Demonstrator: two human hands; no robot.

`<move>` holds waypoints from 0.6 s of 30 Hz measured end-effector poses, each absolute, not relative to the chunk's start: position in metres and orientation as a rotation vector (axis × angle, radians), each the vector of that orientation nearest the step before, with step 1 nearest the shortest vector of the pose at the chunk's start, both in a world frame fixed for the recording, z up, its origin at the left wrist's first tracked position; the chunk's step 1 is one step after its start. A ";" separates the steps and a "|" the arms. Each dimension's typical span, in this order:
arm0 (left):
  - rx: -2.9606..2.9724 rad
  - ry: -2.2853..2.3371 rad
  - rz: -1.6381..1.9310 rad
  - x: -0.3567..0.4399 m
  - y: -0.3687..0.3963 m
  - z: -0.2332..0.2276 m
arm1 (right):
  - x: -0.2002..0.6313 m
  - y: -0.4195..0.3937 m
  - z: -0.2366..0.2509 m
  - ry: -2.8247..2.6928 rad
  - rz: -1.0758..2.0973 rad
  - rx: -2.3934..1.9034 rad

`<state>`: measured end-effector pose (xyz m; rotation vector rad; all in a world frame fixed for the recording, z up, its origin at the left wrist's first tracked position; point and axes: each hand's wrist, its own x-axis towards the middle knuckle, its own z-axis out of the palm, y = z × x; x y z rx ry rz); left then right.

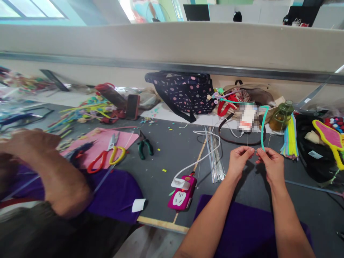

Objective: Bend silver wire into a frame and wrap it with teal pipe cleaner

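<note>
My right hand (pixel 272 164) is closed in a pinch on a teal pipe cleaner (pixel 263 127). The strip rises from the fingertips and bends over to the left at its top. Close beside it, my left hand (pixel 240 160) is also pinched, on what looks like a thin wire (pixel 247 139) standing up from the fingers. The fingertips of both hands nearly meet above the dark table, and what lies between them is too small to make out. A bundle of silvery wires (pixel 214 157) lies left of my hands.
A pink power strip (pixel 183 193) with a white cable sits left of my forearms. Farther left are pliers (pixel 145 145), scissors (pixel 110 150) and a co-worker's arm (pixel 59 172). A polka-dot bag (pixel 185 93), a glass bottle (pixel 281 116) and colourful pipe cleaners (pixel 289 139) stand behind.
</note>
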<state>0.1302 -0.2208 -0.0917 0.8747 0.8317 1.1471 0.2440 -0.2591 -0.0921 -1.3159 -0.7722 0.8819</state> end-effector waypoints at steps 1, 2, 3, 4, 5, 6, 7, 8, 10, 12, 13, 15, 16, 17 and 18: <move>0.883 0.834 1.158 0.131 -0.221 -0.091 | 0.244 -0.259 -0.092 -0.763 0.892 -1.311; 0.893 0.840 1.170 0.131 -0.221 -0.091 | 0.244 -0.259 -0.091 -0.755 0.901 -1.306; 0.904 0.846 1.183 0.131 -0.222 -0.090 | 0.244 -0.259 -0.091 -0.748 0.907 -1.303; 0.913 0.854 1.196 0.131 -0.222 -0.090 | 0.244 -0.259 -0.091 -0.741 0.908 -1.300; 0.919 0.862 1.207 0.131 -0.222 -0.090 | 0.245 -0.259 -0.090 -0.734 0.903 -1.298; 0.922 0.869 1.215 0.131 -0.222 -0.089 | 0.245 -0.259 -0.090 -0.729 0.891 -1.299; 0.922 0.874 1.221 0.131 -0.222 -0.089 | 0.247 -0.259 -0.090 -0.726 0.872 -1.303; 0.921 0.879 1.225 0.131 -0.222 -0.089 | 0.248 -0.259 -0.090 -0.728 0.844 -1.313; 0.920 0.888 1.235 0.130 -0.221 -0.090 | 0.251 -0.259 -0.089 -0.758 0.775 -1.341; 0.923 0.895 1.246 0.131 -0.221 -0.091 | 0.254 -0.260 -0.088 -0.819 0.690 -1.364; 0.926 0.898 1.253 0.131 -0.221 -0.092 | 0.256 -0.260 -0.088 -0.856 0.647 -1.374; 0.936 0.901 1.264 0.131 -0.220 -0.093 | 0.257 -0.261 -0.088 -0.917 0.557 -1.407; 0.937 0.903 1.269 0.132 -0.220 -0.094 | 0.258 -0.262 -0.089 -0.938 0.502 -1.434; 0.937 0.904 1.274 0.132 -0.220 -0.095 | 0.259 -0.262 -0.090 -0.960 0.439 -1.462; 0.933 0.906 1.279 0.132 -0.220 -0.095 | 0.259 -0.262 -0.091 -0.982 0.365 -1.489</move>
